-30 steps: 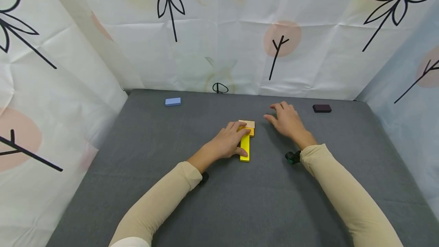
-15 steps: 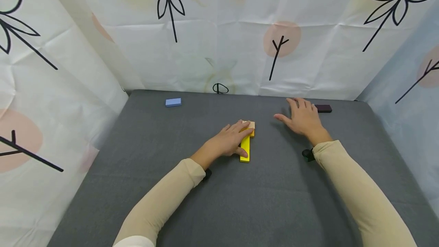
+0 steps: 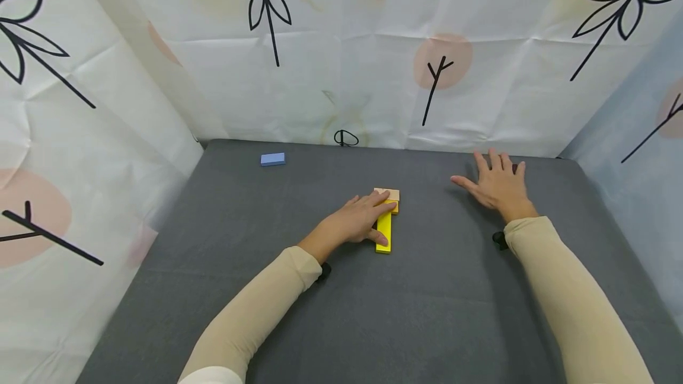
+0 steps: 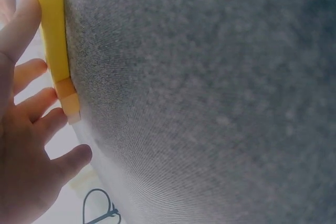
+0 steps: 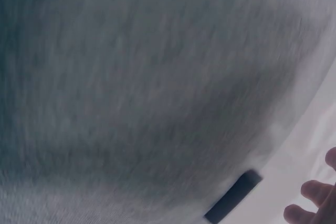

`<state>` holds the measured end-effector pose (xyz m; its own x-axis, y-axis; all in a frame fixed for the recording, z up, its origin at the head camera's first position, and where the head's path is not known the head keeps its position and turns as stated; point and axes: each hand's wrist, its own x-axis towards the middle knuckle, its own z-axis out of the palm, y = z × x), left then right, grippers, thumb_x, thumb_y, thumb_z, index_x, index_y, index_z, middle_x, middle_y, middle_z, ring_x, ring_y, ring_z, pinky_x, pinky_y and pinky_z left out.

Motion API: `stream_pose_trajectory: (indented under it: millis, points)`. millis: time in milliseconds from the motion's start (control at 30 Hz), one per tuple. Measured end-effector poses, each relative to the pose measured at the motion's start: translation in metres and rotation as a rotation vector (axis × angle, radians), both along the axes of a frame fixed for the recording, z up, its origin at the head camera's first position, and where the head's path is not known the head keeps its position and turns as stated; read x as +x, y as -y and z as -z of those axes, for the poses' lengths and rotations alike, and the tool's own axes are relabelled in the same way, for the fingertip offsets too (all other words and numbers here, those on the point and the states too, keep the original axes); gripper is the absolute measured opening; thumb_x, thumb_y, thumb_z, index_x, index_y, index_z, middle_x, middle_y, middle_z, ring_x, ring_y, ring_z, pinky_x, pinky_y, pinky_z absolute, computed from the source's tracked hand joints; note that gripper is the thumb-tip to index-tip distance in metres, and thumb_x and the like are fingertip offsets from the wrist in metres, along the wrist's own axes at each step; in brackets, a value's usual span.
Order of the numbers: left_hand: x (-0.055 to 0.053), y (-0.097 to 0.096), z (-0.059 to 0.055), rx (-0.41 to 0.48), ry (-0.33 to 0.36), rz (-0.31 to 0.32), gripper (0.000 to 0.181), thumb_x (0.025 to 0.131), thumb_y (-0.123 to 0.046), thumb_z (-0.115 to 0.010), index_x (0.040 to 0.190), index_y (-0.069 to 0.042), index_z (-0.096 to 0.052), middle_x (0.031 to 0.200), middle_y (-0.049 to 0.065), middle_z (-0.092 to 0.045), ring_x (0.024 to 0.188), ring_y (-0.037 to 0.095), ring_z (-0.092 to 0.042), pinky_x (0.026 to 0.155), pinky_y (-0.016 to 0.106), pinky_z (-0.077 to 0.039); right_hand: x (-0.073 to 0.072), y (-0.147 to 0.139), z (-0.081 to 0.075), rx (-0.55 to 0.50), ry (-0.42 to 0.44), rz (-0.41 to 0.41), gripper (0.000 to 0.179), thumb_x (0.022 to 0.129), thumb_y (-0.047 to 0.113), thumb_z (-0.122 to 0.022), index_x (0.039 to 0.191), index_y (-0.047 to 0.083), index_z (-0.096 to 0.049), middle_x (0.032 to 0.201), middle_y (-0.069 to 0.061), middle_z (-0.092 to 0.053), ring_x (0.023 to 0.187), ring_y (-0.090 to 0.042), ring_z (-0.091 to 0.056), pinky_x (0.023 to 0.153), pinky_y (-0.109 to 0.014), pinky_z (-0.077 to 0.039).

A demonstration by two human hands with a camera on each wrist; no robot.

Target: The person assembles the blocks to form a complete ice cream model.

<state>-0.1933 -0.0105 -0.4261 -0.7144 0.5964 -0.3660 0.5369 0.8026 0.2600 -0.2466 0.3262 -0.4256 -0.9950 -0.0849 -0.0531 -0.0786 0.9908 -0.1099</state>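
My left hand rests over a long yellow block, its thumb at the near end and its fingers over the far end. At that far end lie an orange block and a pale wooden block, partly covered by the fingers. In the left wrist view, loosely extended fingers lie along the yellow block and the orange-toned blocks. Spread wide, my right hand is over the table's far right and holds nothing. A dark block lies near its fingers, mostly hidden by them in the head view.
A small blue block lies at the back left of the grey table. White patterned cloth rises behind the table and along both sides.
My right hand has moved to the right, toward the dark block, and its fingers have spread. The left hand has stayed on the yellow block, with its fingers slightly straighter.
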Motion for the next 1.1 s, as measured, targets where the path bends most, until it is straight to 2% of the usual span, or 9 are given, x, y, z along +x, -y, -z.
stream_pose_trajectory:
  millis: [200,433,600,867,1100]
  points:
    - [-0.001,-0.002,-0.001,-0.048,-0.014,0.005,0.09,0.091,-0.06,-0.063,0.165,-0.032,-0.019,0.174,-0.008,-0.004,0.162,0.017,-0.005,0.131,0.051,-0.015,-0.005,-0.019,0.002,-0.018,0.012,0.052,0.111,0.092,0.085,-0.03,0.164,0.004,-0.007,0.164,-0.037,-0.01,0.149,-0.059,-0.011,0.113,-0.082,-0.005]
    - [-0.001,-0.004,0.0,-0.072,-0.029,0.013,0.091,0.091,-0.062,-0.063,0.165,-0.032,-0.018,0.174,-0.009,-0.005,0.162,0.017,-0.006,0.131,0.051,-0.017,-0.008,-0.04,0.007,-0.065,-0.012,0.094,0.108,0.095,0.081,-0.033,0.161,-0.002,-0.014,0.16,-0.038,-0.018,0.143,-0.06,-0.021,0.11,-0.08,-0.019]
    - [0.0,-0.006,0.0,-0.068,-0.029,0.02,0.092,0.091,-0.062,-0.063,0.165,-0.032,-0.018,0.174,-0.008,-0.005,0.162,0.017,-0.005,0.131,0.051,-0.018,-0.008,-0.059,0.014,-0.08,-0.01,0.138,0.108,0.097,0.08,-0.029,0.158,-0.008,-0.018,0.155,-0.041,-0.023,0.137,-0.063,-0.025,0.106,-0.08,-0.026]
    - [-0.001,-0.005,0.001,-0.059,-0.037,0.015,0.092,0.09,-0.062,-0.064,0.164,-0.031,-0.02,0.174,-0.008,-0.005,0.162,0.017,-0.005,0.13,0.051,-0.02,-0.011,-0.076,0.018,-0.099,-0.002,0.125,0.101,0.1,0.075,-0.023,0.157,-0.007,-0.022,0.154,-0.041,-0.025,0.132,-0.066,-0.025,0.102,-0.079,-0.028]
    - [-0.001,-0.003,0.0,-0.062,-0.034,0.011,0.092,0.09,-0.062,-0.063,0.165,-0.031,-0.02,0.174,-0.008,-0.005,0.162,0.017,-0.005,0.13,0.052,-0.021,-0.015,-0.076,0.018,-0.185,0.034,0.157,0.087,0.105,0.065,-0.018,0.157,-0.004,-0.027,0.156,-0.038,-0.024,0.134,-0.066,-0.02,0.104,-0.077,-0.025]
